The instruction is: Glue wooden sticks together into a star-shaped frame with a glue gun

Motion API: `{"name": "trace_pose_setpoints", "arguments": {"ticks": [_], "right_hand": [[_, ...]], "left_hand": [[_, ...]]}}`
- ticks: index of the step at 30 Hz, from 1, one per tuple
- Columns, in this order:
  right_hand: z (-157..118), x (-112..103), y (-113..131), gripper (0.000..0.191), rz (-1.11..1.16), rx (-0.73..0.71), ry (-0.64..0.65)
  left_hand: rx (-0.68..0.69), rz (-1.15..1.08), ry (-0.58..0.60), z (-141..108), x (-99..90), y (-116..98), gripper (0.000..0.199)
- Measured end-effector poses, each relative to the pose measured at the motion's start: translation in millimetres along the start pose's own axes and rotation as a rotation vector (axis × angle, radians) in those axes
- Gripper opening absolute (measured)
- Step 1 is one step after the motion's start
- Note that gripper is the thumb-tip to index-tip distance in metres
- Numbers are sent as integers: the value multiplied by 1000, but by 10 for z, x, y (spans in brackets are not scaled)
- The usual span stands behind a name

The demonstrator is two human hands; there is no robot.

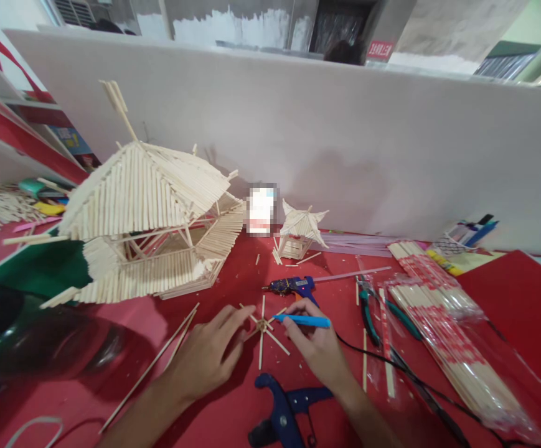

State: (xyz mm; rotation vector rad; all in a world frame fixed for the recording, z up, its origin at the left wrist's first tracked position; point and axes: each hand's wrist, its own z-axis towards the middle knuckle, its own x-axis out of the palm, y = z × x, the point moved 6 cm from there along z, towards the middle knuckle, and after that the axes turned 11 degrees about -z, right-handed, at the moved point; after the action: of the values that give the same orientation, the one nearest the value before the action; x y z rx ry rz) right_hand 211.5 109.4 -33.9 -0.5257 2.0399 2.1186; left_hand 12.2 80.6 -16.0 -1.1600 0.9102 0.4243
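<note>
A small star-shaped frame of thin wooden sticks (261, 348) lies on the red table, its spokes meeting at a central hub. My left hand (207, 351) rests at the frame's left side, fingers apart and fingertips against its left spokes. In my right hand (319, 345) is a blue pen (312, 321), with its tip near the right spokes by the hub. Just behind my right hand lies a blue hot glue gun (293, 286). A dark blue hand tool with curved handles (282, 404) sits between my forearms.
At left stands a large stick pavilion (149, 193), with a dark bottle (41, 336) in front. A small stick pavilion (301, 230) stands behind the glue gun. Green-handled pliers (369, 311), bagged sticks (457, 348) and a black cable (405, 368) lie at right. A white partition (414, 149) rises behind.
</note>
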Motion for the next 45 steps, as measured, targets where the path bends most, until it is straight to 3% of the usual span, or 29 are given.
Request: {"name": "trace_pose_setpoints", "arguments": {"ticks": [3,5,13,18,22,25,31,37,45], "right_hand": [[8,-44,4,26,57,-18,-45],[12,-62,15,27,81,-40,-50],[7,-25,8,37,254,-32,64],[1,-9,-37,35,328,-16,38],[-3,3,-79,34,299,-5,43],[-7,12,-69,35,284,-4,58],[-10,44,-1,34,167,-64,98],[-2,54,45,29,89,-128,79],[19,15,67,34,74,-187,-9]], "left_hand": [[-39,-165,-148,-21,-102,68,48],[-19,-217,-188,-26,-119,98,51],[17,-458,-212,0,-66,132,34],[-168,-550,-203,-30,-16,206,41],[-263,-520,-182,-45,-27,212,48],[-272,-435,-160,-25,-78,181,39],[-223,-309,-64,35,-199,36,10],[-170,-287,-52,32,-287,-161,13],[-34,-131,-117,17,-224,-115,16]]}}
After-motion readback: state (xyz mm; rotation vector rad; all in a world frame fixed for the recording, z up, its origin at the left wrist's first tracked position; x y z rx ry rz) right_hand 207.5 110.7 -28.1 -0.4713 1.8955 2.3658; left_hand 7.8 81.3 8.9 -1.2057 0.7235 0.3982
